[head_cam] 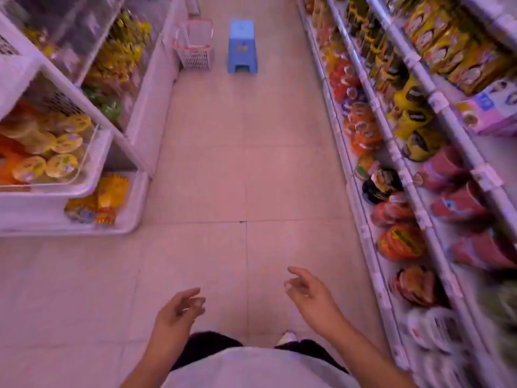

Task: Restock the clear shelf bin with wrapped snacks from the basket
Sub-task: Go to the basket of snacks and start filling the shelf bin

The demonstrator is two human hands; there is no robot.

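Note:
A white basket [193, 46] with an orange rim stands on the aisle floor far ahead, against the left shelving; it looks empty from here. A clear shelf bin [84, 147] on the left rack holds round yellow wrapped snacks [63, 163]. My left hand [179, 312] hangs low over the floor with loosely curled fingers and holds nothing. My right hand [307, 292] is beside it, fingers relaxed and spread, also holding nothing. Both hands are far from the basket and the bin.
A blue plastic stool [242, 46] stands right of the basket in the aisle. Long shelves [391, 152] of jars and packets run down the right side. White racks [123, 135] with snack bins line the left. Tiled floor [246, 169] lies between.

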